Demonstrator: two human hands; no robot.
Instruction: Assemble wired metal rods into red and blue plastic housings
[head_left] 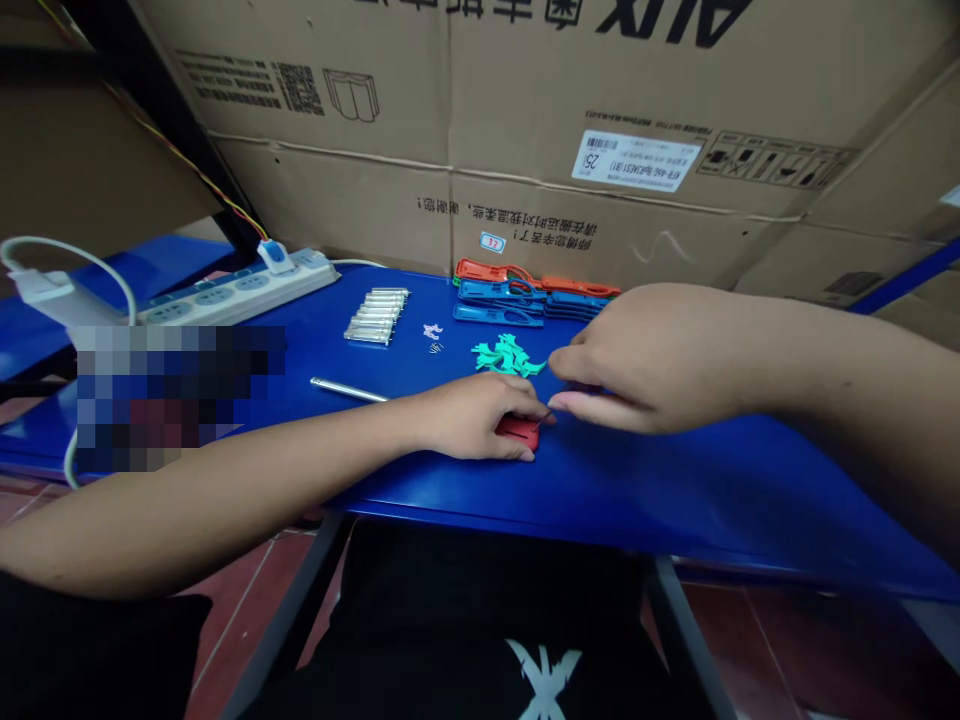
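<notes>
My left hand [487, 415] rests on the blue tabletop, its fingers closed around a red plastic casing [519, 432] with slots in it. Most of the casing is hidden under the palm and fingers. Just to the right, my right hand [615, 360] is closed in a pinch close to the casing's end. A thin sliver seems to run from its fingertips toward the casing, too small to name. Beyond the hands lies a loose pile of small green plastic pieces [506, 354]. A slim silver rod [349, 390] lies left of my left hand, partly behind the forearm.
Blue plastic casings [499, 314] and orange ones [487, 271] are stacked at the back. Left of them are a row of silvery parts [377, 316], small pink pieces [433, 331] and tiny dark bits [436, 348]. A white power strip [247, 285] stands left; cardboard [517, 130] walls the back.
</notes>
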